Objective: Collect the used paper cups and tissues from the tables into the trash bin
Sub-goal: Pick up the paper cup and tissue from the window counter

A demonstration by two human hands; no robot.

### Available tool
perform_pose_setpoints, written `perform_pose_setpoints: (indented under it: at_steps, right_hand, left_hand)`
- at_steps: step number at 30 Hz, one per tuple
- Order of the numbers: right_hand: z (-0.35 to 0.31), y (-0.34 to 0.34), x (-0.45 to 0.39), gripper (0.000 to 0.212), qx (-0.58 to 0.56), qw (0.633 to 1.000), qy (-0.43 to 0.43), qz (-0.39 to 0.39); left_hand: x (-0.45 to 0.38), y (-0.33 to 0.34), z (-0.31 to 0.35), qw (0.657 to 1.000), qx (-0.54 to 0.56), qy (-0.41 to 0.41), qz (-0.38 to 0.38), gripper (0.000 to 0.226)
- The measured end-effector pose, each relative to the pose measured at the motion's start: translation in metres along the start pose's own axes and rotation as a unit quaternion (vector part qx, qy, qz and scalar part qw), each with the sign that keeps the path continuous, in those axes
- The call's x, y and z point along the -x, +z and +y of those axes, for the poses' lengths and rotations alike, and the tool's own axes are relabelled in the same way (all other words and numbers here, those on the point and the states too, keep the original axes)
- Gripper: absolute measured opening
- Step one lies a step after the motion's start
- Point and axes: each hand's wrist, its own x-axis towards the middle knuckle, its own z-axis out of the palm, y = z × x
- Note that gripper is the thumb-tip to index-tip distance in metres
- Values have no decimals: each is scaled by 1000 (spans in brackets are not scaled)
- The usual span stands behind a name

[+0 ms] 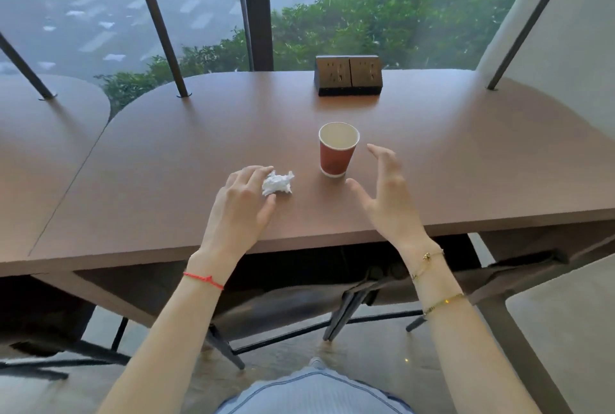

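Note:
A red paper cup point(336, 155) with a white inside stands upright on the brown table point(199, 134), and nothing shows inside it. A crumpled white tissue point(278, 183) lies to its left. My left hand point(241, 202) rests on the table with fingers apart, its fingertips touching the tissue's left side without closing on it. My right hand point(386, 190) hovers open just right of the cup, thumb and fingers spread on either side, a small gap from the cup.
A black socket box point(347, 75) sits at the table's far edge by the window. Slanted dark posts point(156, 24) rise from the tabletop. A second table point(43, 134) adjoins at left. Chairs point(299, 300) stand under the table's near edge.

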Motion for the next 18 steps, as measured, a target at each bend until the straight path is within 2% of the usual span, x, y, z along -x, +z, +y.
perform_pose_setpoints:
  at_steps: [5,9,12,18]
  right_hand:
    - [24,15,-44,92,-68,997,19,-40]
    - [35,32,-66,97,-121,989,24,-80]
    - [41,41,-76,93,-163,982,18,-99]
    - [44,42,-81,67,-202,974,-11,-103]
  left_hand:
    - [-21,25,10,999,-14,-38,-11,43]
    - [-28,40,14,997,-18,-73,-12,35]
    - [-30,47,16,996,-26,-86,-11,26]
    - [-24,47,25,991,-12,-131,27,12]
